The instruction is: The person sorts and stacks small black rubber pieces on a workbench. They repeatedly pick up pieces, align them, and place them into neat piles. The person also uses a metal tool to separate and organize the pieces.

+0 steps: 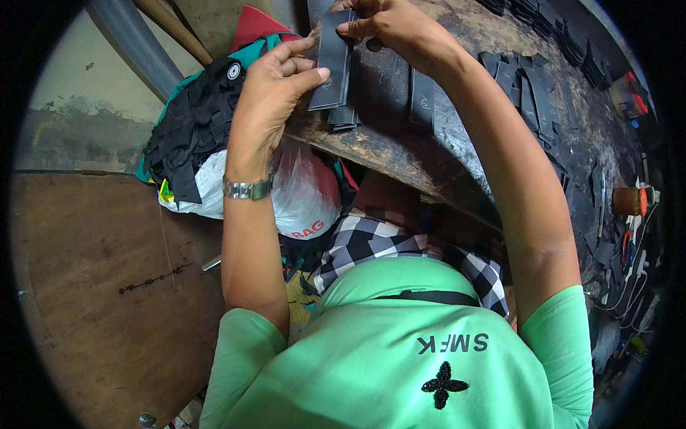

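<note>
Black leather, or something much like it, is what both hands work on: a long flat strip (333, 61) held upright over the near edge of the tabletop (400, 136). The left hand (275, 89) has its grip closed on the strip's left edge, thumb pressed flat on its face. The right hand (382, 21) pinches the strip's top end between fingertips.

Judging by how things lie, the work looks partly done. A small stack (344, 116) of like strips sits just under the held one at the tabletop's edge, and one more strip (421, 96) lies flat just beside it on the right. Many loose cut pieces (532, 89) are spread farther along the tabletop, so a good deal seems left to handle.

Around it: a heap of black scraps (193, 129) lies to the left, below the tabletop, and beside it is a white plastic bag (300, 200). A spool (630, 201) and a small red thing (629, 94) sit at the far right. A brown board (100, 286) fills the lower left.

Nothing blocks the hands; the stack sits close to the edge and could slip.
</note>
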Tool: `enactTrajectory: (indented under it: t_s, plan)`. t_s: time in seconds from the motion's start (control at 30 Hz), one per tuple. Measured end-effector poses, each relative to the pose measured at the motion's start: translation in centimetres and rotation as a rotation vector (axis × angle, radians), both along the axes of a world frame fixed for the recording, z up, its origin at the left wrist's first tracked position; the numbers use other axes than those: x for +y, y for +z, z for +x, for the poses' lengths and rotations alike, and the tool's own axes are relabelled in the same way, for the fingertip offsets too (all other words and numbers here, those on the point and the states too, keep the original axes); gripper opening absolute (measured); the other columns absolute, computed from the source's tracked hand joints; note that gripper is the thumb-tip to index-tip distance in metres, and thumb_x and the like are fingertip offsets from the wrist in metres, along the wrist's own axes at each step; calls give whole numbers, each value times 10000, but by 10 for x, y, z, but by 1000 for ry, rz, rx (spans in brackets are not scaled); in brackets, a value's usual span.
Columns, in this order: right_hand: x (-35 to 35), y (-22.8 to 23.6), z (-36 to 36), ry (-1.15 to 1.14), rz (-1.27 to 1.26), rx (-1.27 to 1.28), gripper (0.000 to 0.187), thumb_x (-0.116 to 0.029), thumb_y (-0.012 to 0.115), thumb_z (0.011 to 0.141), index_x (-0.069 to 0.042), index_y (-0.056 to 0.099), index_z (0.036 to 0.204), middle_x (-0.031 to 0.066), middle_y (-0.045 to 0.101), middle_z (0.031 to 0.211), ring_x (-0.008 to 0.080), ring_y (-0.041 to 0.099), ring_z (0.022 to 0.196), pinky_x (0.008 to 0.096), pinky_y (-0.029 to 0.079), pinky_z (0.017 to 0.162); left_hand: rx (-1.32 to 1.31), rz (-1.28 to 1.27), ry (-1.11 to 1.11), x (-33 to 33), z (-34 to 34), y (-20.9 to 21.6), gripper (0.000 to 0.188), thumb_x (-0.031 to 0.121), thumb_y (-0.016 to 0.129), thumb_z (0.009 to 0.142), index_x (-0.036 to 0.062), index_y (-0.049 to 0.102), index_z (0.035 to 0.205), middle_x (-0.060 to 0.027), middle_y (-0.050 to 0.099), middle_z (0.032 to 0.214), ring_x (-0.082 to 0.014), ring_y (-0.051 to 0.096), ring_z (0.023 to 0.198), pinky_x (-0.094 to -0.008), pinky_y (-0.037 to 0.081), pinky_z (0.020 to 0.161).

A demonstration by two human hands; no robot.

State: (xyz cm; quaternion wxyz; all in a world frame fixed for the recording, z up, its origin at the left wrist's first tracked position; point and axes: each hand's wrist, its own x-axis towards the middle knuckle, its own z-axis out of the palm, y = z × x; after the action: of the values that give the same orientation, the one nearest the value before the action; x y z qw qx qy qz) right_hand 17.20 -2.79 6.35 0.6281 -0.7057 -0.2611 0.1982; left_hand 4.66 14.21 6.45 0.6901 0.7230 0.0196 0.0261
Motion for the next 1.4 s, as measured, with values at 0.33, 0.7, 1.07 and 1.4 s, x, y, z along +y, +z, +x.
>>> enactTrajectory:
  t_s: [0.33, 0.7, 1.07, 1.4]
  plan:
    - [9, -53, 18, 60, -88, -103, 110, 6, 699, 774, -12, 643, 866, -8, 574, 696, 105, 507, 623, 279, 419, 541, 69, 195, -1, 2, -6, -38, 453, 97, 751, 840, -115, 604, 1213, -60, 689, 951, -87, 632, 820, -223, 510, 752]
    - [-1, -54, 16, 37, -204, -246, 295, -152, 731, 862, -37, 696, 1131, 43, 700, 940, 118, 626, 833, 259, 495, 729, -278, 572, -108, -16, -35, -37, 1057, 75, 804, 745, 68, 135, 1563, -289, 426, 1422, -340, 534, 1234, -377, 497, 954]
    - [7, -41, -24, -288, -388, -619, 390, -144, 689, 820, 31, 638, 1165, 266, 637, 1118, 432, 600, 1076, 443, 490, 942, -327, 938, -13, -59, -35, -25, 917, 117, 741, 764, -12, 226, 1511, -346, 425, 1400, -462, 466, 1280, -457, 399, 1067]
    - [-110, -28, -122, -601, -310, -465, 183, -85, 625, 889, 15, 678, 1032, 186, 591, 1015, 357, 573, 998, 427, 470, 891, -78, 1297, 170, -66, 15, -13, 868, 141, 712, 777, 5, 239, 1493, -345, 595, 1157, -462, 628, 1011, -482, 521, 874]
